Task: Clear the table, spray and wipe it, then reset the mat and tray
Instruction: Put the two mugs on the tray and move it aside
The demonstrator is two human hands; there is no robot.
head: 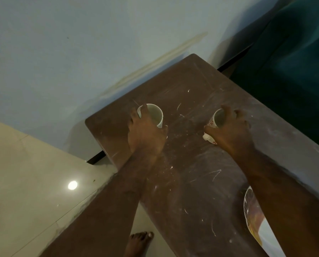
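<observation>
Leaning over a brown counter [188, 164] streaked with pale scratches and dust, set against a light blue wall [80, 52]; beige floor [34, 173] at left with a round glare of light; a bare foot [138, 242] at the bottom edge; dark teal upholstery [294, 62] at far right; on the counter's near right, a patterned plate [251, 210], half hidden under the right forearm. Toward the far end, two cups upright and well apart: a plain white cup [156, 115] at left; a flowered cup [217, 119] at right, white with small red blooms, handle toward the near side; pale insides showing in both. Left hand [145, 132] curled round the plain white cup from the near side, fingers at its rim; right hand [229, 130] gripping the flowered cup, fingers hooked over the far rim, thumb beside the handle; lifted or resting on the counter, cannot tell.
</observation>
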